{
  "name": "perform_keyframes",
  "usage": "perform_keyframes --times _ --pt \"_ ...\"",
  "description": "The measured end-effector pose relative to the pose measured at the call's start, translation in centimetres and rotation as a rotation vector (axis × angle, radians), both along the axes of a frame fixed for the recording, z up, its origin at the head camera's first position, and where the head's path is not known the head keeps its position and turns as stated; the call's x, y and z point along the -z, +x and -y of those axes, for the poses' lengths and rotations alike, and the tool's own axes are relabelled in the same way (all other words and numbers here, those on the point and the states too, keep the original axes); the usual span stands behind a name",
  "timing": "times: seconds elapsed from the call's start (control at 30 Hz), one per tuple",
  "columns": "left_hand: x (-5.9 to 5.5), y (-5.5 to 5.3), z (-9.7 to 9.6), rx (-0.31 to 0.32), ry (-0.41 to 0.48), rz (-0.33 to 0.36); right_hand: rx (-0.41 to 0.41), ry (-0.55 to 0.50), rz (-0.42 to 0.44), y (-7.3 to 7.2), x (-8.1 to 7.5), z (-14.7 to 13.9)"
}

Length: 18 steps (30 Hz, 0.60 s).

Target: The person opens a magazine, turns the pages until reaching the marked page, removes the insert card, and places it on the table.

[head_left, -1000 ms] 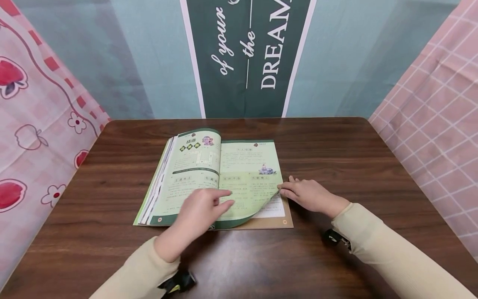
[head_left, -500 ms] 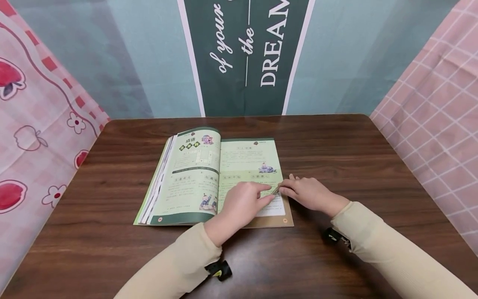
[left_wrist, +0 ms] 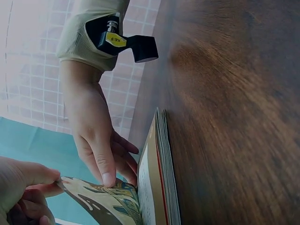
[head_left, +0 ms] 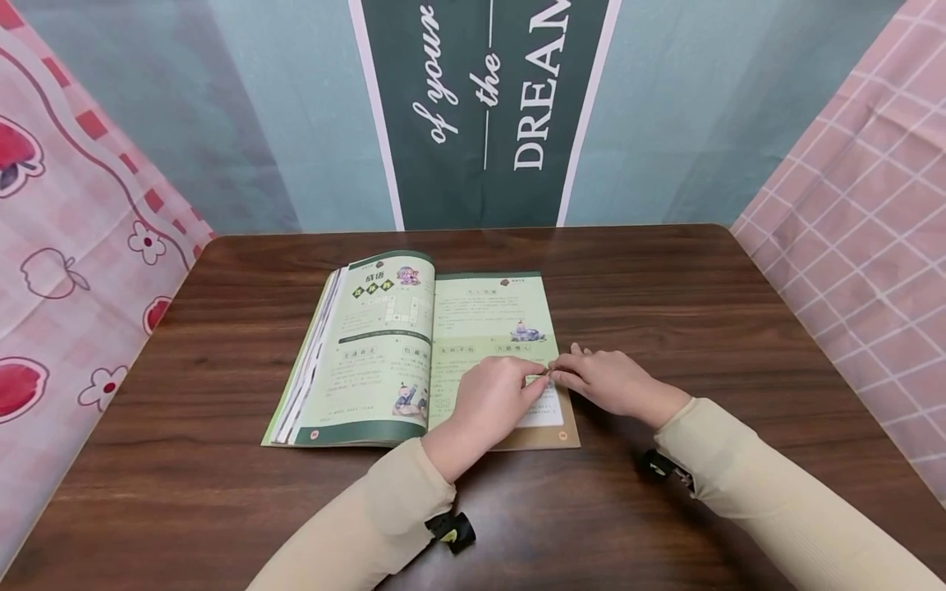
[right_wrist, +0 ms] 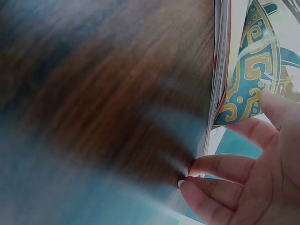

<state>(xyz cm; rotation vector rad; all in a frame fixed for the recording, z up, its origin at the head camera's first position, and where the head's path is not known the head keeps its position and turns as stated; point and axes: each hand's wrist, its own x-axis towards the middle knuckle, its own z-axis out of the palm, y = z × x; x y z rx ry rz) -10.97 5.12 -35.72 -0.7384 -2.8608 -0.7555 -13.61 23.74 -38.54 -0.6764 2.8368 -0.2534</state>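
Observation:
A thick open magazine (head_left: 369,386) with green-bordered pages of printed text and cartoons lies on the table. My left hand (head_left: 491,398) reaches over its right-hand side and pinches the lower outer corner of a lifted page (left_wrist: 117,204) between thumb and forefinger. Close beside it, my right hand (head_left: 609,382) pinches the same page at its outer edge, thumb on one face and forefinger behind. In the right wrist view, the page's underside shows a blue and gold pattern (right_wrist: 255,65), and the other fingers rest by the magazine's edge. Beneath the lifted page, a brown-bordered page (head_left: 547,439) shows.
The dark wood-grain table (head_left: 702,312) extends around the magazine on every side. Behind it hangs a blue-green cloth (head_left: 296,123) with white lettering on a dark band. Pink patterned cloths (head_left: 872,205) flank both sides. Each sleeve carries a black wrist device (head_left: 451,532).
My left hand has moved right from over the magazine's middle to the page's outer corner and now pinches it. My right hand has stayed at the page edge.

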Motion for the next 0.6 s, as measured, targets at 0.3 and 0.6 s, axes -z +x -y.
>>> perform_keyframes --times 0.3,0.6 --pt "0.1 -0.3 1.6 -0.044 0.049 -0.019 0.050 0.009 0.052 0.5 -0.1 -0.2" --pt "-1.0 -0.2 8.9 -0.175 0.126 -0.113 0.011 0.043 0.065 0.6 -0.3 -0.7"
